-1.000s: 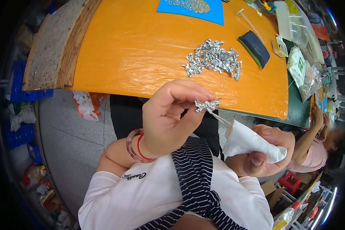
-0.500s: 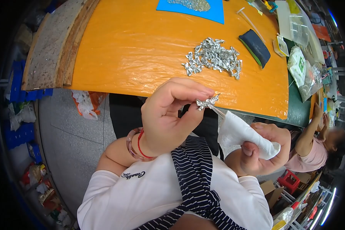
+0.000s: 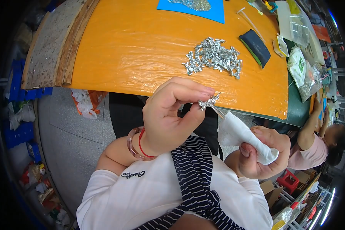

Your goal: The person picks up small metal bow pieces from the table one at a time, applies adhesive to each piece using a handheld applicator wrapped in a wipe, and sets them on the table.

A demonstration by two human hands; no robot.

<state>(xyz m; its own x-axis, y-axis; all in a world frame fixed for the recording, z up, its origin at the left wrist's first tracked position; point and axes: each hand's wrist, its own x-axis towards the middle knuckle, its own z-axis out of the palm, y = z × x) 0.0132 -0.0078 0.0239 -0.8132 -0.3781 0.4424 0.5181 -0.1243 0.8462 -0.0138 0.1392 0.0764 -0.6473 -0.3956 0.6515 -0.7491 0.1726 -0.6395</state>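
My left hand [image 3: 174,115] pinches a small silver metal piece [image 3: 209,102], bow- or wing-shaped, between thumb and fingertips just off the table's front edge. Closed in my right hand [image 3: 266,151] is a white cone-shaped squeeze bag [image 3: 237,134], its wide end folded in the palm. A thin nozzle [image 3: 217,111] sticks out of the bag's narrow end and points at the underside of the silver piece. Whether the tip touches the metal I cannot tell. Beyond my hands, a pile of similar silver pieces [image 3: 216,57] lies on the orange table cover [image 3: 134,50].
A blue sheet [image 3: 214,15] with small glittering bits lies at the far edge. To the right are a dark pouch [image 3: 255,48], a thin white stick [image 3: 251,23], a small tray [image 3: 281,46] and plastic bags [image 3: 298,67]. Another person [image 3: 314,145] sits at the right.
The silver piece has tilted in my left fingers, and that hand has shifted slightly right. My right hand and the bag have dropped a little. The other person's head and arm have moved.
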